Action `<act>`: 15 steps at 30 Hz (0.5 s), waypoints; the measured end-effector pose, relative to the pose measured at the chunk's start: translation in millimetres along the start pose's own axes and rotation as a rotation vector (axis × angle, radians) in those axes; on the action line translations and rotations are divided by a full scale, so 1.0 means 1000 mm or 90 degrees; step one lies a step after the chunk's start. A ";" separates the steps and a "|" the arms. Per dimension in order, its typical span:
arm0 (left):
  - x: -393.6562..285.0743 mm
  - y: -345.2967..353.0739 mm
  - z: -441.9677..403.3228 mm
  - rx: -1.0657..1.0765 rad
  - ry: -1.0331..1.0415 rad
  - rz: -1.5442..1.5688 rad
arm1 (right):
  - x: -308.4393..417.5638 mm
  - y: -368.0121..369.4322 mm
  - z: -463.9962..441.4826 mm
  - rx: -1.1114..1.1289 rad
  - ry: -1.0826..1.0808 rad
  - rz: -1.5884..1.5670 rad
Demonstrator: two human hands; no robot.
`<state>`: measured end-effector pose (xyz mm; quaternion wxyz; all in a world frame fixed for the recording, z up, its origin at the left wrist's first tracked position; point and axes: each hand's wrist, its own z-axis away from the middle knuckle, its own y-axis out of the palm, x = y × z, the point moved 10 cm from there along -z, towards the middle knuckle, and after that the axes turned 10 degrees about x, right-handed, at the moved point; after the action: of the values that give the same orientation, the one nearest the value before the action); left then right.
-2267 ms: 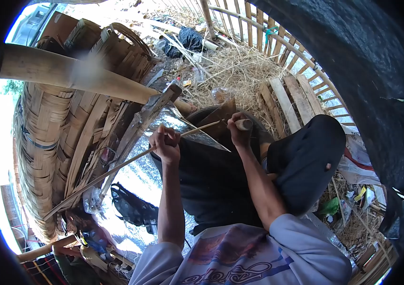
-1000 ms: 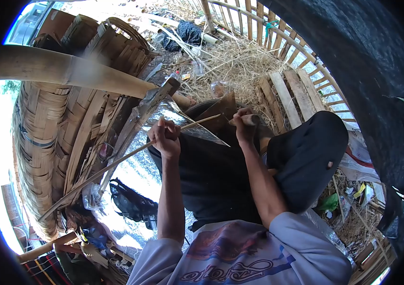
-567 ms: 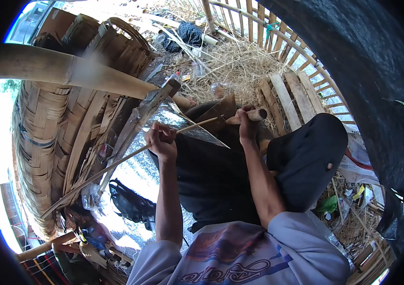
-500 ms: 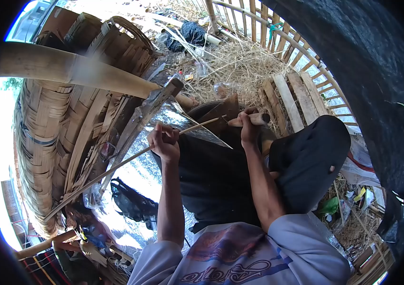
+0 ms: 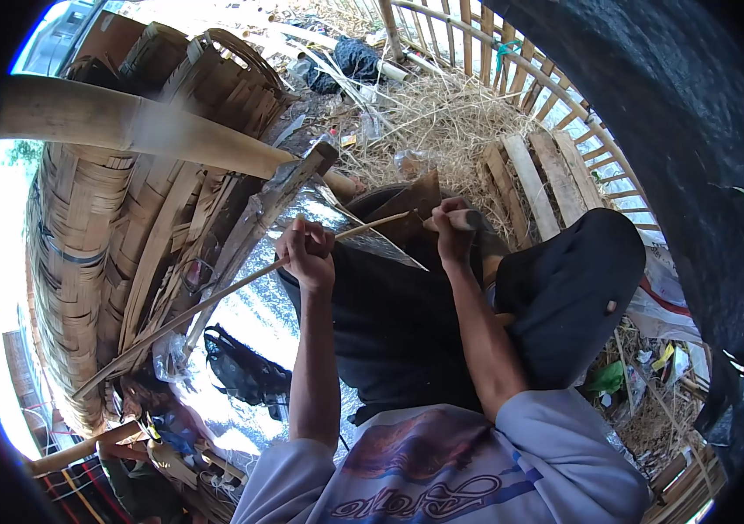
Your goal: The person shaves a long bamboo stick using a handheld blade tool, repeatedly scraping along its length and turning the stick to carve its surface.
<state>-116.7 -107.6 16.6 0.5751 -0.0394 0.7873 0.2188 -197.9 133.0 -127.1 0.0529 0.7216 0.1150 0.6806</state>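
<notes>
My left hand (image 5: 306,253) is closed around a long, thin bamboo strip (image 5: 214,299). The strip slants from the lower left up across my lap, and its pale tip ends just short of my right hand. My right hand (image 5: 452,234) grips the thick wooden handle (image 5: 472,222) of a knife. Its blade is hard to make out against the dark background. Behind the strip's tip stands a brown, flat, pointed piece (image 5: 414,199). Both hands are above my dark trousers (image 5: 398,323).
Woven bamboo rolls (image 5: 83,262) lean at the left under a thick bamboo pole (image 5: 188,140). A black bag (image 5: 245,371) lies on a shiny sheet. Wooden slats (image 5: 546,175) and dry straw (image 5: 442,113) are ahead, with a bamboo fence (image 5: 555,87) behind. Black sheeting (image 5: 678,140) hangs at the right.
The bamboo strip has slid slightly down and to the left. My left hand has turned a little, and my right hand with the knife handle has shifted slightly left.
</notes>
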 end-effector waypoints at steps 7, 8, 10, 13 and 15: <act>0.005 -0.001 -0.003 -0.050 -0.006 0.046 | -0.009 -0.012 0.000 -0.033 0.002 0.037; 0.002 0.002 -0.003 -0.030 -0.002 0.045 | -0.001 -0.007 0.002 -0.030 0.003 0.031; 0.003 -0.004 -0.001 -0.051 -0.004 0.040 | 0.009 -0.007 0.009 -0.046 -0.038 -0.042; 0.009 -0.012 0.002 -0.092 -0.006 0.074 | -0.006 -0.005 0.009 -0.010 -0.053 0.013; 0.006 -0.008 0.002 -0.088 0.003 0.052 | -0.020 -0.005 0.005 -0.008 0.038 -0.013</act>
<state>-114.0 -112.6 8.6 0.5597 -0.0477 0.7727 0.2957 -194.6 133.3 -148.0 0.0612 0.6992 0.1198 0.7022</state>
